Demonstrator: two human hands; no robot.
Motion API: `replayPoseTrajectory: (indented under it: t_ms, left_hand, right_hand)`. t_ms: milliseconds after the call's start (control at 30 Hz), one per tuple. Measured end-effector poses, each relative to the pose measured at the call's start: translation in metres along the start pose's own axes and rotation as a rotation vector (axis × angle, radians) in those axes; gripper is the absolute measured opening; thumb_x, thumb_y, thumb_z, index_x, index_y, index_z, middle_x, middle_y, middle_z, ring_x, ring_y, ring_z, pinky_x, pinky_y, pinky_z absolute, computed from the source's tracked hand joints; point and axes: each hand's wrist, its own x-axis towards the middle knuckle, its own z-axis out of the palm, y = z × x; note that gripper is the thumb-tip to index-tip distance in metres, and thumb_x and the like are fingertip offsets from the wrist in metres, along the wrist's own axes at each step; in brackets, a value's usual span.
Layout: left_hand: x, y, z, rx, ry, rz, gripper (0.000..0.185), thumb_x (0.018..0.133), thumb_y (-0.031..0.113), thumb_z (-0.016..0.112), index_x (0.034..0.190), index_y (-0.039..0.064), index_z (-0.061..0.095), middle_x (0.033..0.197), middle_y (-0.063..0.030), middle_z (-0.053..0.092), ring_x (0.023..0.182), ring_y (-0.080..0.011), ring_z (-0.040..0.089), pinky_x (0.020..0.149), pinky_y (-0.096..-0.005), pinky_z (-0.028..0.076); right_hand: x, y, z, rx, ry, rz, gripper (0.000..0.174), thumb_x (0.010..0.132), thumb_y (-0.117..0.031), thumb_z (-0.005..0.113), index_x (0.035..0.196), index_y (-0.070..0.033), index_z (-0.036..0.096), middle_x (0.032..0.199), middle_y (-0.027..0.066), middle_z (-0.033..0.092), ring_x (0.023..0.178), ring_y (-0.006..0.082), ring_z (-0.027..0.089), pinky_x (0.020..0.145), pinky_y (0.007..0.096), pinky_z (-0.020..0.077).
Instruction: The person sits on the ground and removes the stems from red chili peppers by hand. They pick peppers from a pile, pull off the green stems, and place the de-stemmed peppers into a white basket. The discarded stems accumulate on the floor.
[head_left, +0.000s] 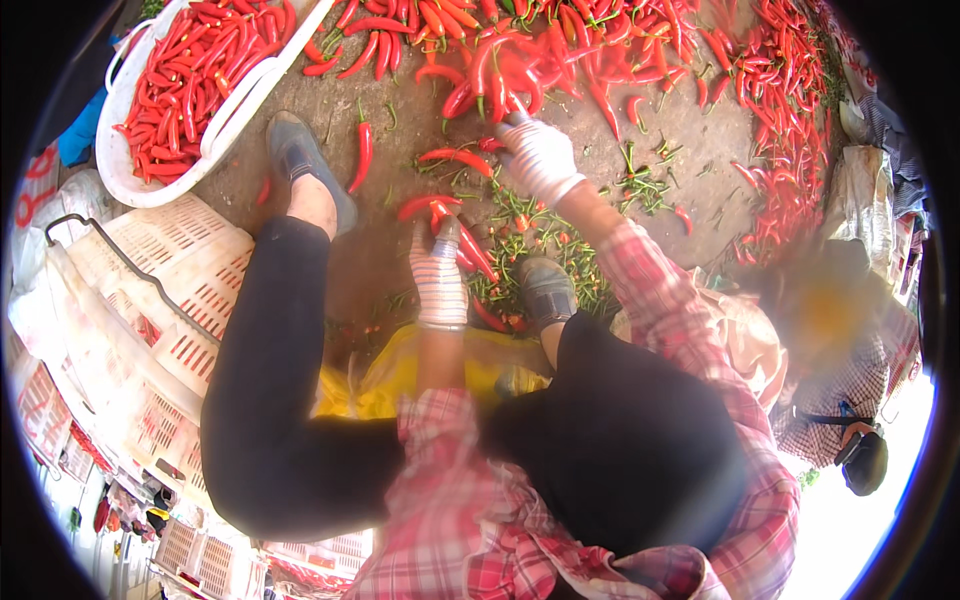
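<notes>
My left hand, in a striped knit glove, holds several red chili peppers between thumb and fingers. They stick out on both sides of the fingertips. My right hand, gloved the same way, reaches to the near edge of a big heap of red chili peppers. Its fingertips touch or nearly touch peppers there; blur hides whether it grips one. Beneath and between the hands lies a pile of green pepper stems with a few red bits. A single red chili pepper with its stem lies apart on the ground.
A white plastic tub full of red peppers stands at the upper left, beside stacked plastic crates. More peppers spread along the right. Yellow sheeting lies between my legs. Another person is at the right edge.
</notes>
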Motion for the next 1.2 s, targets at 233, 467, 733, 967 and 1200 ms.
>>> replayPoseTrajectory:
  t_ms: [233, 467, 733, 967, 1200]
  left_hand:
    - [-0.001, 0.000, 0.005, 0.047, 0.142, -0.158, 0.030, 0.078, -0.001, 0.068, 0.105, 0.005, 0.057, 0.086, -0.0053, 0.061, 0.069, -0.0140, 0.059, 0.061, -0.0297, 0.053]
    - [-0.004, 0.005, 0.023, 0.485, -0.210, 0.070, 0.020, 0.075, 0.003, 0.074, 0.089, 0.004, 0.060, 0.077, 0.0016, 0.058, 0.064, -0.0061, 0.050, 0.060, -0.0231, 0.043]
    - [-0.009, 0.019, 0.006, 0.370, -0.188, -0.081, 0.017, 0.075, -0.001, 0.072, 0.088, 0.003, 0.061, 0.080, 0.0011, 0.060, 0.072, -0.0069, 0.053, 0.065, -0.0231, 0.045]
    - [0.012, 0.008, -0.014, -0.063, 0.173, -0.042, 0.022, 0.084, 0.005, 0.065, 0.105, 0.002, 0.057, 0.086, -0.0100, 0.065, 0.075, -0.0189, 0.063, 0.070, -0.0306, 0.054]
    - [0.010, 0.001, -0.016, -0.082, 0.275, -0.085, 0.028, 0.082, 0.000, 0.065, 0.106, 0.008, 0.056, 0.101, -0.0046, 0.059, 0.088, -0.0174, 0.058, 0.077, -0.0358, 0.053]
  right_hand:
    - [0.014, -0.002, 0.009, 0.567, 0.100, 0.234, 0.022, 0.077, -0.011, 0.065, 0.098, -0.006, 0.063, 0.089, 0.0083, 0.062, 0.081, 0.0244, 0.060, 0.071, 0.0344, 0.0488]
    - [-0.039, -0.036, -0.055, 1.174, -0.247, 0.300, 0.012, 0.083, -0.013, 0.063, 0.088, -0.001, 0.063, 0.070, 0.0024, 0.061, 0.057, 0.0080, 0.056, 0.052, 0.0239, 0.0460]
    - [-0.031, -0.006, -0.094, 1.345, -0.731, 0.145, 0.016, 0.082, -0.019, 0.064, 0.082, -0.003, 0.063, 0.070, 0.0066, 0.063, 0.069, 0.0231, 0.064, 0.059, 0.0327, 0.0496]
    - [-0.032, -0.015, -0.016, 0.077, -0.367, 0.113, 0.034, 0.079, -0.034, 0.064, 0.100, -0.008, 0.064, 0.098, 0.0168, 0.063, 0.092, 0.0321, 0.062, 0.079, 0.0414, 0.0504]
    - [-0.005, -0.042, 0.038, -0.127, -0.032, 0.055, 0.045, 0.066, -0.026, 0.073, 0.104, -0.009, 0.056, 0.102, 0.0113, 0.054, 0.099, 0.0295, 0.053, 0.079, 0.0427, 0.0460]
